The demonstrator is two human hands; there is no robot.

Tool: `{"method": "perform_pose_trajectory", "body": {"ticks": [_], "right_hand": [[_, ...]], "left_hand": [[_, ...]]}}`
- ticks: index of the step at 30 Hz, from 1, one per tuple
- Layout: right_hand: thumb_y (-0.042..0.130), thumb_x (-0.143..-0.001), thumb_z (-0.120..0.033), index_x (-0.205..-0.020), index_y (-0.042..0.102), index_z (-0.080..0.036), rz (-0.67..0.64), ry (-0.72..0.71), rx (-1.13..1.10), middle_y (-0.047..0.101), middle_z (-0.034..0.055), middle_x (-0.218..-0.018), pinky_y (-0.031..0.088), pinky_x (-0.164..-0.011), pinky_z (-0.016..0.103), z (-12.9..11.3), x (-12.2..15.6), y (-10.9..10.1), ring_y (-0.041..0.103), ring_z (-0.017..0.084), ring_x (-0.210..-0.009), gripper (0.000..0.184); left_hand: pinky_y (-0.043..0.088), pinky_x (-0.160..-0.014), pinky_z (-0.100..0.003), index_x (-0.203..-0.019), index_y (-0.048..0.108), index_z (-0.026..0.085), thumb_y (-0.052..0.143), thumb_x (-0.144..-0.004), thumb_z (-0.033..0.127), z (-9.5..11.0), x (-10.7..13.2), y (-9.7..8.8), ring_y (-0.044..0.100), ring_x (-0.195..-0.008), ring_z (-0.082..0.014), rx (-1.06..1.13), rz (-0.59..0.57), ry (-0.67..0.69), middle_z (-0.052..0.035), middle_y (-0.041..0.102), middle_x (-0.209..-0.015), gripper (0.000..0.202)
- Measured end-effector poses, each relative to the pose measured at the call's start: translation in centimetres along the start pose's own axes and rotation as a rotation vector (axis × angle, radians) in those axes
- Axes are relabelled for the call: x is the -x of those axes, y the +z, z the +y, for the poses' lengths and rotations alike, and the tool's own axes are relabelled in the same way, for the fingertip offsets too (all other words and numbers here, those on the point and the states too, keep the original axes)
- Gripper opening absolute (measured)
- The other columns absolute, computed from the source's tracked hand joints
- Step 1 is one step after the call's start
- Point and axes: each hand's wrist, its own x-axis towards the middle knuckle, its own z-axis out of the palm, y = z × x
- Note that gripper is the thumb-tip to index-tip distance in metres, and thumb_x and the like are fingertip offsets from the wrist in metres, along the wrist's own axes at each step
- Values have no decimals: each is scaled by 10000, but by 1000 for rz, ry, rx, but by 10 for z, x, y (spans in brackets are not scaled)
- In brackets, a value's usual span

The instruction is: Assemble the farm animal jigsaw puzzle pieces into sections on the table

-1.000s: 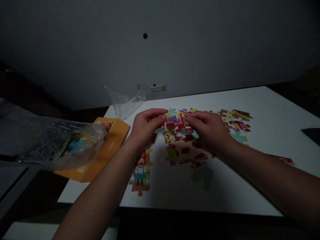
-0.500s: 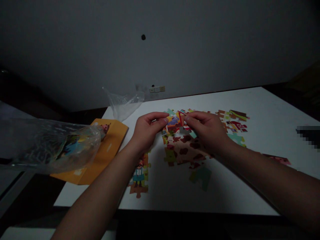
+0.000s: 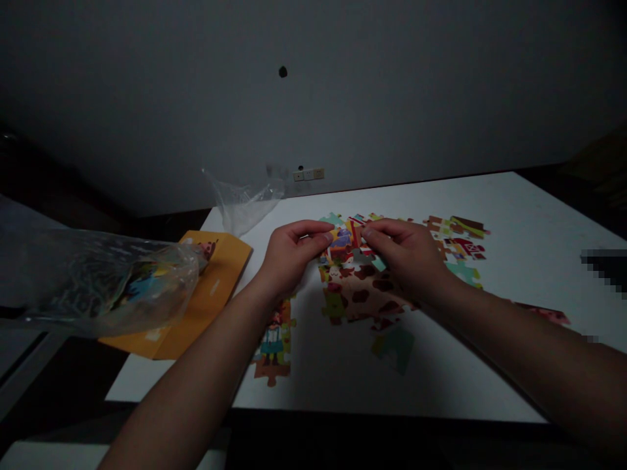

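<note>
Thumb and fingers of my left hand (image 3: 296,251) pinch the left edge of a yellow, purple and red puzzle piece (image 3: 341,241). From the other side my right hand (image 3: 404,248) grips its red-and-white part, so the piece spans both hands above the table. Whether it is one piece or two joined ones I cannot tell. Just below lies a joined section with a brown-spotted cow (image 3: 365,290). A loose green puzzle piece (image 3: 394,349) rests nearer the table's front edge. Beside my left forearm is a strip of puzzle with a figure in a blue skirt (image 3: 272,346).
On the left, a clear plastic bag (image 3: 147,287) with pieces inside lies over an orange folded card (image 3: 215,287). Another crumpled clear bag (image 3: 247,205) stands at the back. More puzzle pieces (image 3: 460,248) spread to the right on the white table (image 3: 529,228).
The held puzzle piece has tilted slightly between my fingers, and its purple part shows a little differently. Both hands stay in nearly the same place.
</note>
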Motion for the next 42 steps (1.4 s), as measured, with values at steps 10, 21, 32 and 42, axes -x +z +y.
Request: {"method": "perform_pose_trajectory", "body": {"ticks": [10, 21, 32, 42], "right_hand": [[783, -948, -461, -865, 881, -267, 128, 8, 10, 843, 42, -865, 581, -850, 416, -2, 0, -3, 753, 258, -848, 233], [762, -965, -454, -884, 877, -273, 16, 114, -20, 816, 39, -835, 573, -744, 412, -2, 6, 2, 717, 236, -760, 229], [764, -949, -459, -855, 874, -275, 52, 73, 44, 824, 46, -841, 588, -837, 453, -11, 3, -1, 739, 265, -835, 233], [760, -928, -452, -836, 868, -254, 73, 46, 60, 826, 48, -835, 580, -858, 426, -12, 1, -1, 754, 268, -853, 243]], "left_hand": [[603, -775, -299, -937, 907, 213, 1019, -700, 340, -2, -6, -6, 724, -760, -154, 4, 76, 44, -39, 836, -871, 292], [594, -702, -278, -923, 896, 210, 1029, -683, 364, 1, -5, -8, 721, -738, -151, 14, 110, 58, -46, 825, -870, 314], [330, -390, -233, -956, 889, 228, 990, -713, 383, 6, -2, -11, 520, -453, -97, 1, 109, -34, -5, 753, -709, 306], [540, -605, -271, -870, 875, 209, 1021, -649, 354, 9, -1, -5, 683, -661, -153, 27, 107, -3, -19, 776, -747, 302]]}}
